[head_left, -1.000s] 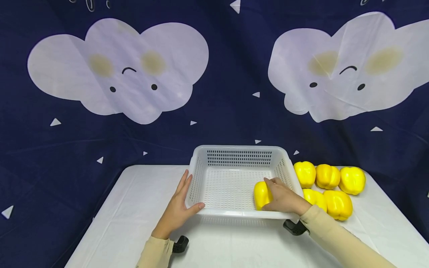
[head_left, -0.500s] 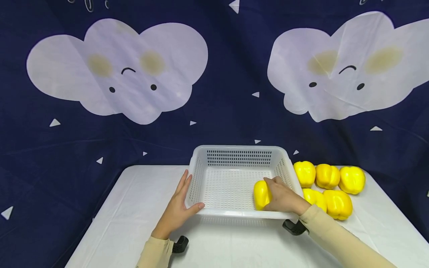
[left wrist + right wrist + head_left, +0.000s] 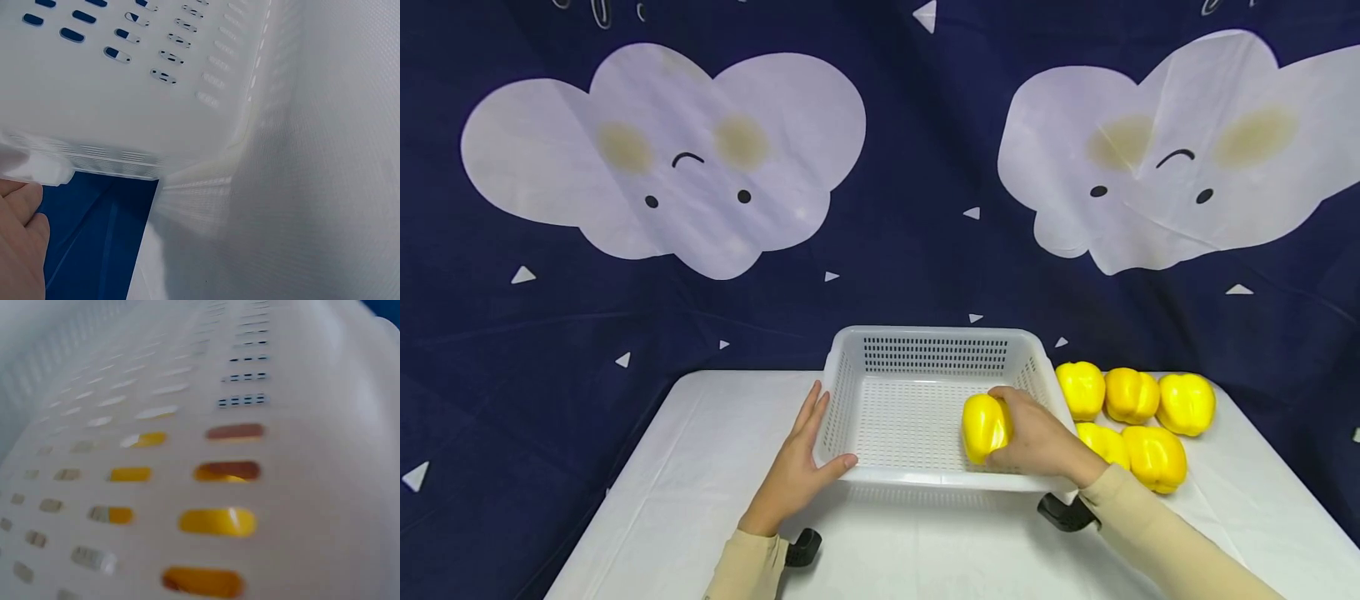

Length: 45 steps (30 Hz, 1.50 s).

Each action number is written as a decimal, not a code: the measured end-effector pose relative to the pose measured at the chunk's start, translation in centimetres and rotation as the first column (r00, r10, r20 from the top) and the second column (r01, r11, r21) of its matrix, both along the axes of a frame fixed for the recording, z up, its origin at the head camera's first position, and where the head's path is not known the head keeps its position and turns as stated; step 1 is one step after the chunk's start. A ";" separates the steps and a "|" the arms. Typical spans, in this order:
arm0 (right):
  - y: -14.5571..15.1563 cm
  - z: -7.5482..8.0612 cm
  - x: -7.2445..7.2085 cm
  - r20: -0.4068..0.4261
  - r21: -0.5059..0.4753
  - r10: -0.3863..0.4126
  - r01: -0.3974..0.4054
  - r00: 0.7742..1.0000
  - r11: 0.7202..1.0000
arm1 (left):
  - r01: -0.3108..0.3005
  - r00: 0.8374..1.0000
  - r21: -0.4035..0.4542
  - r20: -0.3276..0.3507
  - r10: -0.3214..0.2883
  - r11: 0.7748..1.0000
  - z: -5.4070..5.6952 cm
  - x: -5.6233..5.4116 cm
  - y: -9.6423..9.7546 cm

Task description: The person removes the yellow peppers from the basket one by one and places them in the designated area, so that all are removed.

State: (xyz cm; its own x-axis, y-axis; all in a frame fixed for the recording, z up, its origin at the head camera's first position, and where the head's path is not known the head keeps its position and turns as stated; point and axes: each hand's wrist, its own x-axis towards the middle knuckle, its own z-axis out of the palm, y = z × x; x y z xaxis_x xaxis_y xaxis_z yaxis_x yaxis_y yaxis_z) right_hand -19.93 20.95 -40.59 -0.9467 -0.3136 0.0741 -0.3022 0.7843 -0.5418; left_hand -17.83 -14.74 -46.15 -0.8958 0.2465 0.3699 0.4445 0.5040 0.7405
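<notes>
Inside a white slotted plastic basket (image 3: 943,477), at its right front part, my right hand (image 3: 1036,437) grips a yellow bell pepper (image 3: 983,429) from the right, thumb at the near side and fingers at the far side. My left hand (image 3: 797,467) lies at the basket's left front corner, its fingers straight along the left wall and its thumb over the front rim. In the left wrist view, the left fingers (image 3: 25,203) touch the underside of the rim. Yellow shows through the basket's slots in the right wrist view, which hides most of the right hand.
Several more yellow bell peppers (image 3: 1156,458) stand in two rows right of the basket, close to its wall. All rests on a table with a white cloth (image 3: 722,433). Behind it hangs a dark blue curtain (image 3: 917,283) with cloud prints.
Over the last half second, my right hand has shifted the bell pepper slightly up and to the left in the head view. The left hand and basket stay put.
</notes>
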 end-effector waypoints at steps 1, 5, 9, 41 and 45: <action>0.1 0.1 0.0 0.000 -0.003 -0.004 0.004 1.000 1.000 | -0.001 1.000 0.001 0.001 0.001 1.000 0.0 0.0 0.0; 0.3 0.4 0.2 0.003 -0.019 -0.026 0.026 1.000 0.999 | -0.005 1.000 -0.004 0.001 0.005 1.000 0.0 0.0 0.0; 0.6 0.7 0.4 -0.016 -0.046 -0.030 0.029 0.999 0.999 | -0.006 1.000 -0.010 0.001 0.006 1.000 0.0 0.0 0.0; 3.9 2.8 2.3 -0.075 -0.109 -0.059 0.051 0.995 0.993 | -0.009 1.000 0.000 -0.002 0.009 1.000 -0.1 0.0 -0.1; 4.3 3.1 2.6 -0.083 -0.114 -0.080 0.071 0.993 0.991 | -0.011 1.000 0.000 0.000 0.011 1.000 -0.1 0.0 -0.1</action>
State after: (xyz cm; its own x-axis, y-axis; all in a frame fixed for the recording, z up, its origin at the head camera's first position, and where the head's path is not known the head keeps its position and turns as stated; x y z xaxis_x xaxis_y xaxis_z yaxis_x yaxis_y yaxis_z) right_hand -17.30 25.20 -37.46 -0.9558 -0.2267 0.1874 -0.2941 0.7436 -0.6004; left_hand -17.83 -14.83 -46.26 -0.8983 0.2371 0.3701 0.4393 0.5087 0.7404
